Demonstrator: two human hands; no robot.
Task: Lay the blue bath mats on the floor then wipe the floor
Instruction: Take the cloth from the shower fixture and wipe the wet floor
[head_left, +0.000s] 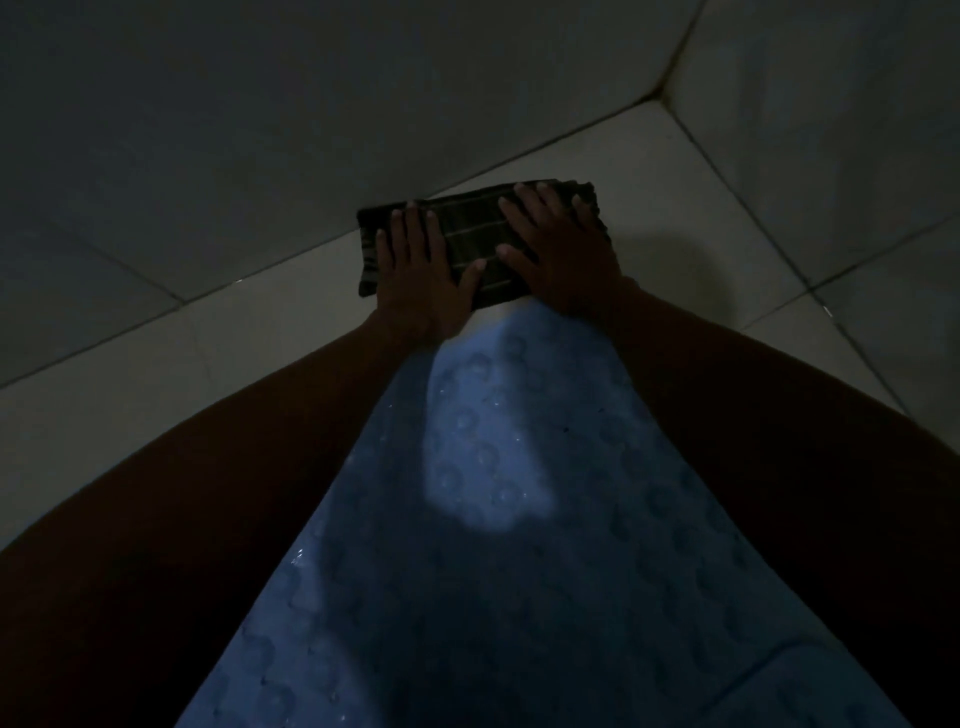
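Note:
A blue bath mat with a raised round pattern lies flat on the pale tiled floor, running from the bottom of the view up between my arms. Just beyond its far end a dark folded cloth with thin light stripes rests on the floor close to the wall. My left hand presses flat on the cloth's left part, fingers spread. My right hand presses flat on its right part, fingers spread too. The room is very dim.
A tiled wall rises right behind the cloth. A second wall meets it in a corner at the upper right. Bare floor tiles lie to the left and right of the mat.

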